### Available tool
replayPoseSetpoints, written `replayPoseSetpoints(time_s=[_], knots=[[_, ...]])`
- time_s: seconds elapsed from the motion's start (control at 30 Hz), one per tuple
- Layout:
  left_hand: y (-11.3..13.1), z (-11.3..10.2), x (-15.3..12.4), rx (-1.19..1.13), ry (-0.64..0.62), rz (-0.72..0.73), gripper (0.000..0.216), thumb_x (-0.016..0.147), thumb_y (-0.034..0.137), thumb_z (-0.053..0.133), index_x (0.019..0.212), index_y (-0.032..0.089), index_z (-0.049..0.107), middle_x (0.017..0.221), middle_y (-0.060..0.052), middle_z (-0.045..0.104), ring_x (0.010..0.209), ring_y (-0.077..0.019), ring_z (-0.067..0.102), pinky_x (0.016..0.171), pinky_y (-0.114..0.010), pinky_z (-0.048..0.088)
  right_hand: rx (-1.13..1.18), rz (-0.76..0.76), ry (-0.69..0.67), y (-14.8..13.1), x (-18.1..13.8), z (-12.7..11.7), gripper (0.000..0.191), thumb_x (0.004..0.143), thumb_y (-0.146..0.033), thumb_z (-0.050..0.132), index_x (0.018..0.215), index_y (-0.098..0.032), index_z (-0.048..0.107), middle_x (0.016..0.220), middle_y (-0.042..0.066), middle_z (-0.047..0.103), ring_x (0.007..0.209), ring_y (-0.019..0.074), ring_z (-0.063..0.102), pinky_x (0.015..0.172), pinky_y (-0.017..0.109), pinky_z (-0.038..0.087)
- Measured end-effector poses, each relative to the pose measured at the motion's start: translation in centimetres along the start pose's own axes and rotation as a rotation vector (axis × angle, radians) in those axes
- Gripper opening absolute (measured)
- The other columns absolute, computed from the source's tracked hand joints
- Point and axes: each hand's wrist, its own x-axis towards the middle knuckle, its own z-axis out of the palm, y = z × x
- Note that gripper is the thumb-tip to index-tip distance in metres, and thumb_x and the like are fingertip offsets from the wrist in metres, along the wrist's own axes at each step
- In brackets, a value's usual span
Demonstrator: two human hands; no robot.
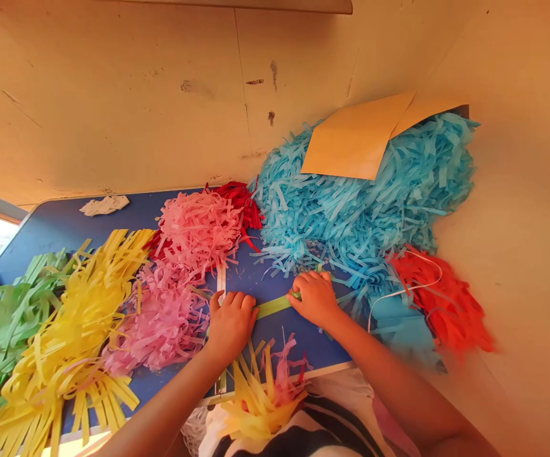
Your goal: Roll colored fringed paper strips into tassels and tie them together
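A narrow yellow-green paper strip (275, 306) stretches between my two hands just above the blue table. My left hand (231, 322) is closed on its left end. Around the right end, the fingers of my right hand (313, 297) are curled, with a bit of green showing between them. Below the strip, a bunch of yellow and pink tissue fringe (260, 397) rests at my lap against the table's edge. Purple-pink fringe (172, 317) lies left of my left hand. Light blue fringe (346, 216) is heaped beyond my right hand.
Yellow fringe (75, 330) and green fringe (18, 317) spread over the left of the blue table (60, 222). Pink fringe (198, 222) and dark red fringe (241, 200) lie at the back. An orange-tan card (351, 139) tops the blue heap. Red fringe (446, 298) is at right.
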Motion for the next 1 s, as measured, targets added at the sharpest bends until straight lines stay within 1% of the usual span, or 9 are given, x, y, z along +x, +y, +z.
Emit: replayPoseSetpoints(time_s=[0.1,0.2,0.27,0.37,0.5,0.67,0.77,0.83,1.0], knots=[[-0.2,0.0,-0.1,0.017,0.065,0.192,0.017,0.09,0.015,0.057,0.096,0.026,0.069,0.095,-0.003,0.069,0.099,-0.0241,0.057,0.103,-0.049,0.029,-0.03,-0.18,0.107,-0.8,-0.7,-1.1,0.014,0.089,-0.021,0.058,0.101,-0.019,0.065,0.117,0.01,0.064,0.109,0.0269,0.049,0.092,0.044,0.024],[-0.2,-0.3,0.1,0.007,0.049,0.311,0.014,0.088,0.016,0.058,0.088,0.024,0.068,0.087,-0.002,0.068,0.097,-0.0236,0.056,0.103,-0.047,0.029,-0.049,-0.498,0.029,-1.4,-0.9,-1.4,0.009,0.088,-0.017,0.057,0.091,-0.018,0.065,0.1,0.008,0.067,0.099,0.0237,0.051,0.094,0.045,0.023],[-0.1,-0.5,0.2,-0.015,0.029,0.325,0.01,0.087,0.021,0.059,0.089,0.022,0.068,0.086,-0.004,0.067,0.096,-0.0243,0.055,0.103,-0.049,0.03,-0.066,-0.574,-0.03,-1.5,-0.6,-1.1,0.013,0.09,-0.017,0.055,0.083,-0.017,0.066,0.087,0.006,0.067,0.09,0.0219,0.052,0.091,0.045,0.025],[0.4,-0.8,0.5,-0.029,0.014,0.293,0.016,0.084,0.032,0.061,0.09,0.019,0.069,0.087,-0.007,0.067,0.096,-0.0264,0.054,0.103,-0.051,0.03,-0.028,-0.523,-0.05,-1.3,0.3,-0.7,0.018,0.092,-0.018,0.055,0.079,-0.019,0.068,0.084,0.004,0.069,0.087,0.0198,0.053,0.087,0.042,0.026],[0.8,-0.3,0.6,-0.015,0.061,0.244,0.009,0.085,0.024,0.06,0.083,0.019,0.068,0.081,-0.006,0.066,0.091,-0.0244,0.056,0.102,-0.05,0.032,0.015,-0.391,-0.054,-1.8,0.8,-1.0,0.016,0.089,-0.017,0.059,0.077,-0.02,0.069,0.082,0.001,0.07,0.085,0.0189,0.054,0.084,0.04,0.027],[0.6,0.2,-0.1,-0.009,0.116,0.208,0.016,0.09,0.018,0.057,0.079,0.02,0.068,0.075,-0.002,0.067,0.088,-0.0222,0.059,0.101,-0.05,0.031,-0.053,-0.469,0.05,-2.7,-0.3,-0.6,0.009,0.09,-0.026,0.064,0.094,-0.019,0.068,0.099,0.007,0.069,0.097,0.0237,0.051,0.087,0.042,0.027],[0.0,0.2,-1.2,-0.018,0.099,0.211,0.016,0.092,0.017,0.056,0.089,0.023,0.07,0.081,-0.002,0.071,0.091,-0.0222,0.06,0.102,-0.051,0.03,-0.079,-0.489,0.068,-1.7,-1.1,0.5,0.016,0.096,-0.016,0.057,0.085,-0.019,0.068,0.086,0.004,0.069,0.089,0.0209,0.052,0.084,0.04,0.027],[-0.7,0.3,-1.8,-0.078,0.075,0.191,0.02,0.094,0.017,0.053,0.095,0.026,0.071,0.087,-0.002,0.073,0.093,-0.0217,0.062,0.101,-0.049,0.031,-0.03,-0.451,0.082,-0.6,-1.5,1.1,0.016,0.098,-0.017,0.057,0.089,-0.021,0.07,0.09,0.003,0.071,0.091,0.0201,0.053,0.082,0.038,0.027],[-1.9,0.7,-1.9,-0.296,0.059,0.011,0.025,0.096,0.032,0.052,0.085,0.027,0.075,0.089,-0.002,0.074,0.088,-0.0208,0.064,0.092,-0.044,0.035,0.185,-0.255,-0.018,1.5,-1.1,0.6,0.01,0.093,-0.027,0.068,0.086,-0.025,0.074,0.097,-0.002,0.073,0.093,0.0181,0.056,0.082,0.036,0.027]])
